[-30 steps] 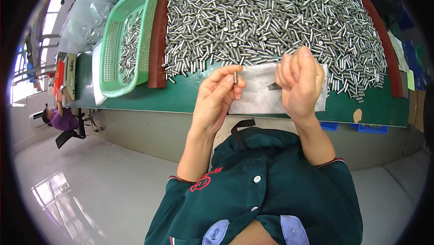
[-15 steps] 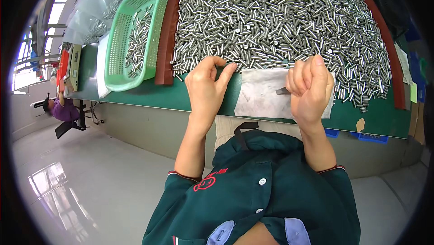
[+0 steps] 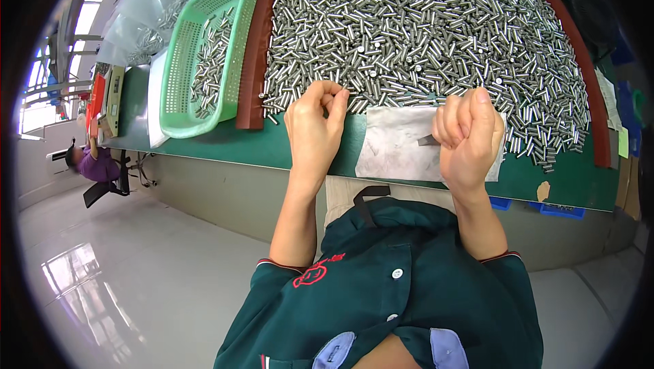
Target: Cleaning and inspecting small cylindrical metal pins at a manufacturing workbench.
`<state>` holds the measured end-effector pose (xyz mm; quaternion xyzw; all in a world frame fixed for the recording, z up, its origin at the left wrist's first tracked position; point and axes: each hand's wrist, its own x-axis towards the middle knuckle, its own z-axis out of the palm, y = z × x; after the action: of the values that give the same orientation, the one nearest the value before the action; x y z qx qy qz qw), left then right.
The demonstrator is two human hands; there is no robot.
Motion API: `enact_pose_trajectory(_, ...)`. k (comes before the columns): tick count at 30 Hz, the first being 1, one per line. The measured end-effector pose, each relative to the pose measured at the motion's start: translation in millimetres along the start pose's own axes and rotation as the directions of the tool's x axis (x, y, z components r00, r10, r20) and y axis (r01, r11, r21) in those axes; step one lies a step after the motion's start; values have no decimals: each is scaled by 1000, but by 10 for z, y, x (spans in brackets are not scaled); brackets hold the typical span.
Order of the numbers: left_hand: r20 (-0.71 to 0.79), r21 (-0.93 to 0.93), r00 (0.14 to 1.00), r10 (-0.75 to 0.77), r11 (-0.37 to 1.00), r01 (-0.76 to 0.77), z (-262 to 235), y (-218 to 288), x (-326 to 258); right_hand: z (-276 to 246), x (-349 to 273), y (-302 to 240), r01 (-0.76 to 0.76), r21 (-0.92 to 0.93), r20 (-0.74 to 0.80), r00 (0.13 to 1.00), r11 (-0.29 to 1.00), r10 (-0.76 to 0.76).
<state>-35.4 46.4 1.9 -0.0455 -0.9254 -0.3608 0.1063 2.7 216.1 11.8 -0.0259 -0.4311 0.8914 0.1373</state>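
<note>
A big heap of short shiny metal pins (image 3: 422, 35) covers the green table (image 3: 300, 151), held in by a brown raised rim (image 3: 249, 62). My left hand (image 3: 315, 124) is at the heap's near edge, fingertips curled together over the closest pins. Whether they pinch a pin is hidden. My right hand (image 3: 470, 134) is a closed fist over a white cloth (image 3: 392, 154) in front of the heap. It grips a small dark flat tool (image 3: 428, 140) that sticks out to the left.
Left of the rim stands a green plastic basket (image 3: 204, 49) with several pins inside. Clear plastic bags (image 3: 146, 14) lie beyond it. A seated person (image 3: 92, 161) is at the far left end of the table. Blue bins (image 3: 558, 209) sit under the table's right side.
My left hand, which held a single pin upright over the cloth, has moved forward to the heap's edge. My right hand stays closed on the dark tool.
</note>
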Motion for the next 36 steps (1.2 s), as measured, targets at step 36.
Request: enact_pose_trajectory(36,447,-849,874,-189,219,482,-133,-131,-96,-7,6,6,-7,-3,-22,1000,1000,7)
